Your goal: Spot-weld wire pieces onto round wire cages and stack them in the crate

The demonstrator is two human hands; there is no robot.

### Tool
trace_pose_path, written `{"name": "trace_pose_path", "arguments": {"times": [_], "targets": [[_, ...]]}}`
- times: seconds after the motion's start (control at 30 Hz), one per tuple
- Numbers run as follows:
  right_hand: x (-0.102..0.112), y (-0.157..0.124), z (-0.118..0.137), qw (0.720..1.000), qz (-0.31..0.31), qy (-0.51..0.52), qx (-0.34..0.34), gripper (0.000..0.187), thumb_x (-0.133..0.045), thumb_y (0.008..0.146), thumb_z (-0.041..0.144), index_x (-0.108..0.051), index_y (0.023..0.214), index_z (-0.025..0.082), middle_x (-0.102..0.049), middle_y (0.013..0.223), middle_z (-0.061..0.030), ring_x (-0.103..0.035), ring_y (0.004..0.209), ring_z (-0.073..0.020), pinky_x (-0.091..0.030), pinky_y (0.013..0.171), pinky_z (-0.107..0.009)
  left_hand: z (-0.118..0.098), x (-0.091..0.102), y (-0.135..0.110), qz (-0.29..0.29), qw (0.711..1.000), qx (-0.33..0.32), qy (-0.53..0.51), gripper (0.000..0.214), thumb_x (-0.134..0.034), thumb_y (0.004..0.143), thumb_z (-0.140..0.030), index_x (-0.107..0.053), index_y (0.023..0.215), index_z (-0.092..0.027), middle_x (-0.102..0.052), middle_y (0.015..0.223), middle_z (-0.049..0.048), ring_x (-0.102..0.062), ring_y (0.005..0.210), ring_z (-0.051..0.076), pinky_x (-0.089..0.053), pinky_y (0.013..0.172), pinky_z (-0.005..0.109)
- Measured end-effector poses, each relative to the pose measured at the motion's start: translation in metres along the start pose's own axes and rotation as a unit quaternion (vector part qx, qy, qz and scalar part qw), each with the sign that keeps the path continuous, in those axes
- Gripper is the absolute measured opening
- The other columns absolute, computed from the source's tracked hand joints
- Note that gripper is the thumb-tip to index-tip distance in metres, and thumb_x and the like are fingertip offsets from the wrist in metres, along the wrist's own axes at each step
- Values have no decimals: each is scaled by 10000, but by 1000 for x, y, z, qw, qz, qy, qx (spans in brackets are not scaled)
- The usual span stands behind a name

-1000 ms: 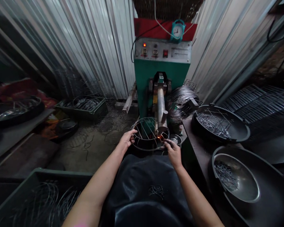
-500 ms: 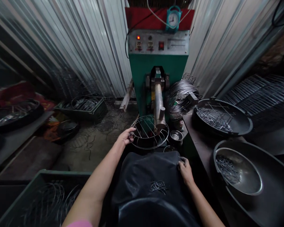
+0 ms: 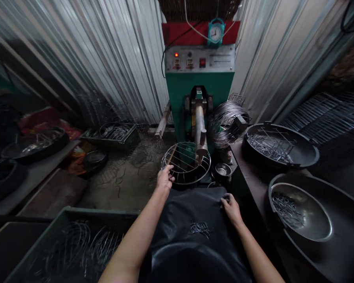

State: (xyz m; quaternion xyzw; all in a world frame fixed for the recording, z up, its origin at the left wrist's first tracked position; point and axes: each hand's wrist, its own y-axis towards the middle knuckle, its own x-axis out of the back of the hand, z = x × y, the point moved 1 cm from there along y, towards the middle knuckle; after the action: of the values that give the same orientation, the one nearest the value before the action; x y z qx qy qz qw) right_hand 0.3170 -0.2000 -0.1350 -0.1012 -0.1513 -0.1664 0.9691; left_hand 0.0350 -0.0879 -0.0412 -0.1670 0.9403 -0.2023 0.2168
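My left hand (image 3: 165,179) is closed on the near left rim of a round wire rack (image 3: 191,183). That rack lies level under the electrode arm (image 3: 201,129) of a green spot welding machine (image 3: 177,90). My right hand (image 3: 231,208) rests at the right edge of a black apron (image 3: 183,208) spread over my lap, thumb and fingers pinched together. Whatever that pinch holds is too small to make out. A little heap of short bent wires (image 3: 200,228) lies on the apron between my forearms.
To the right stand a dark pan (image 3: 308,155) of wire pieces and a metal bowl (image 3: 321,224) of bent wires. A wire coil (image 3: 227,122) hangs beside the machine. At lower left is a green crate (image 3: 56,224) with wire rings; another crate (image 3: 129,139) stands behind.
My left hand has shifted right and nearer along the rack's rim, still gripping it. My right hand stays at the apron's edge. The whole view has swung slightly left.
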Motion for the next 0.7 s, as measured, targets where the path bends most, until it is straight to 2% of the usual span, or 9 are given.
{"name": "trace_pose_path", "arguments": {"times": [0.1, 0.2, 0.3, 0.4, 0.5, 0.6, 0.7], "targets": [[0, 1, -1, 998, 14, -43, 34, 288, -554, 656, 455, -562, 781, 196, -624, 586, -2, -568, 509, -176, -435, 532, -287, 0, -8, -9, -57, 998, -11, -40, 355, -695, 466, -273, -424, 674, -179, -274, 504, -114, -228, 363, 12, -184, 348, 165], [1, 4, -3, 994, 38, -76, 71, 307, -520, 671, 464, -627, 778, 197, -694, 767, -57, -641, 733, -229, -480, 674, -320, -4, -14, -15, -84, 995, -15, -59, 344, -686, 435, -233, -435, 663, -178, -282, 495, -113, -223, 368, 16, -170, 336, 161], [0, 7, -7, 992, 58, -84, 71, 353, -500, 682, 462, -663, 856, 202, -704, 926, -84, -633, 919, -267, -477, 805, -362, -10, -17, -17, -82, 995, -24, -60, 331, -681, 429, -223, -432, 642, -178, -292, 486, -109, -224, 369, 18, -169, 330, 157], [-2, 8, -8, 991, 59, -92, 75, 363, -489, 685, 433, -646, 915, 201, -686, 994, -101, -611, 986, -274, -451, 864, -386, -12, -19, -16, -76, 995, -31, -53, 321, -677, 437, -219, -421, 626, -182, -308, 485, -104, -235, 370, 21, -177, 331, 157], [-4, 7, -3, 993, 12, -101, 62, 333, -481, 665, 386, -595, 917, 201, -677, 907, -90, -629, 884, -257, -465, 794, -376, -12, -20, -14, -80, 995, -36, -45, 327, -680, 436, -216, -416, 625, -183, -331, 498, -98, -258, 375, 23, -184, 334, 157], [-6, 5, 10, 996, -24, -77, 26, 230, -511, 640, 365, -542, 803, 206, -611, 677, -20, -594, 655, -202, -462, 614, -309, -12, -19, -11, -77, 996, -34, -41, 329, -682, 430, -225, -430, 637, -183, -335, 500, -97, -256, 378, 26, -185, 330, 160], [-11, 3, 29, 1000, 21, 14, 11, 189, -557, 656, 369, -482, 722, 208, -500, 535, 51, -483, 488, -129, -381, 476, -235, -13, -17, -8, -73, 996, -35, -38, 334, -680, 426, -228, -442, 656, -182, -346, 508, -96, -241, 377, 24, -179, 327, 160]]}}
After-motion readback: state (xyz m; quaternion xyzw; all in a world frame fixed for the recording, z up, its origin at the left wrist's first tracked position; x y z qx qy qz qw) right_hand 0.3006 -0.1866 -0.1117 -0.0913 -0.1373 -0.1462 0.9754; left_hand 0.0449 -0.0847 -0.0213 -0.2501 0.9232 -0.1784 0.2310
